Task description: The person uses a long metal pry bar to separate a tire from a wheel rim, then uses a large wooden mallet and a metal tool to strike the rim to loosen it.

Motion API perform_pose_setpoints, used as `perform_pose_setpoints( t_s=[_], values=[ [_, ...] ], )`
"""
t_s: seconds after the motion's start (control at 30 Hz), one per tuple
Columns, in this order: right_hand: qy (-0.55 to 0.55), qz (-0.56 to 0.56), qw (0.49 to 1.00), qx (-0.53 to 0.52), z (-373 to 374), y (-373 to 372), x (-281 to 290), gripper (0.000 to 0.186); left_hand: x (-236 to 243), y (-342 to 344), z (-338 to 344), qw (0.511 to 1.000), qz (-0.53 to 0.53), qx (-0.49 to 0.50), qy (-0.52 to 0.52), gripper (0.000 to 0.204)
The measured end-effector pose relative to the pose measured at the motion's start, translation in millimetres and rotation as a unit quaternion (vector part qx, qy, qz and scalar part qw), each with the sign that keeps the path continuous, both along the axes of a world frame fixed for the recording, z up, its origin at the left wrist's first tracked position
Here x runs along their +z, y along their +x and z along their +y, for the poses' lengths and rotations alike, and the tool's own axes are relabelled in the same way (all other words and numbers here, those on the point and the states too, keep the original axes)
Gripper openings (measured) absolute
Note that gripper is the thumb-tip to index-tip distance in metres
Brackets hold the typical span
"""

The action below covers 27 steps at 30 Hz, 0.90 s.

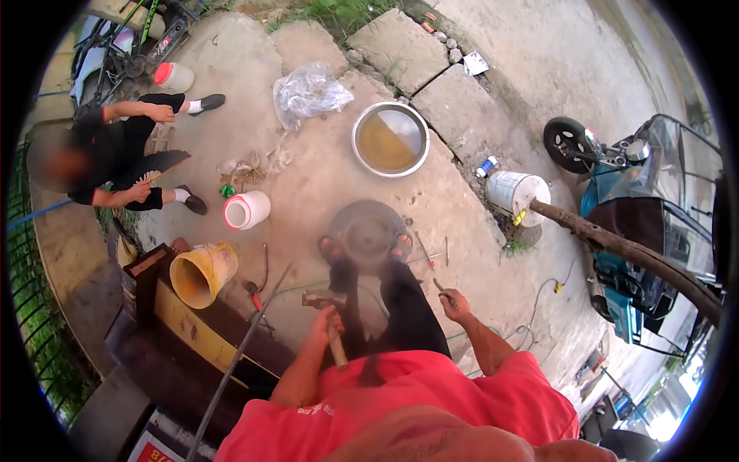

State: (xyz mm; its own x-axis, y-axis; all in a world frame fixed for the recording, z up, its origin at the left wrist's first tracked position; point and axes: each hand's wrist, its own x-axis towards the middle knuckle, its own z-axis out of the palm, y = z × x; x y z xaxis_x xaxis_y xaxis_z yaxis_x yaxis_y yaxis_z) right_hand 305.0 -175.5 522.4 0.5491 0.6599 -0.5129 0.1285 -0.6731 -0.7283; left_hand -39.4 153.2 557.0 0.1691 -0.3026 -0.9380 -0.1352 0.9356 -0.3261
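Observation:
My left hand (pixel 327 323) is closed around the wooden handle of a hammer (pixel 323 299), its metal head pointing up and to the left in front of my body. To the right, my right hand (pixel 455 306) grips a short, thin metal bar (pixel 438 286) that sticks out past the fingers; its exact kind is unclear. A dark, round, wheel-like object (pixel 368 235) lies between my sandalled feet, blurred in its details. Neither hand touches it. Thin tools, one a red-handled tool (pixel 426 252), lie on the ground near my right foot.
A metal basin (pixel 423 159) of brownish water stands ahead, beside a clear plastic bag (pixel 308 92). A yellow bucket (pixel 189 279) and a long metal rod (pixel 239 354) are at left. Another person (pixel 131 154) sits far left. A wooden pole (pixel 616 242) and a three-wheeler (pixel 647 208) are right.

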Motion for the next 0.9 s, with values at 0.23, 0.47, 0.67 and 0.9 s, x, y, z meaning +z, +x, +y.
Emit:
perform_pose_setpoints(
  t_s=[0.23, 0.47, 0.67, 0.9],
  values=[
    [0.122, -0.019, 0.990, -0.064, 25.7, -3.9, -29.4, 0.017, -0.2, -2.9, -0.2, 1.000, 0.008, -0.019, 0.014, 0.026],
    [-0.019, 0.103, 0.972, -0.210, 40.1, 3.5, -47.2, 0.025, 3.7, 0.9, 2.4, 0.997, -0.012, -0.073, 0.016, 0.024],
    [-0.023, 0.053, 0.980, -0.193, 32.3, 10.3, -51.4, 0.026, 0.0, 7.2, -7.5, 0.996, -0.032, -0.079, 0.029, 0.024],
    [-0.007, 0.097, 0.973, -0.210, 19.1, 2.6, -42.7, 0.028, -6.8, 2.3, -6.6, 0.997, -0.021, -0.068, 0.016, 0.025]
  ],
)
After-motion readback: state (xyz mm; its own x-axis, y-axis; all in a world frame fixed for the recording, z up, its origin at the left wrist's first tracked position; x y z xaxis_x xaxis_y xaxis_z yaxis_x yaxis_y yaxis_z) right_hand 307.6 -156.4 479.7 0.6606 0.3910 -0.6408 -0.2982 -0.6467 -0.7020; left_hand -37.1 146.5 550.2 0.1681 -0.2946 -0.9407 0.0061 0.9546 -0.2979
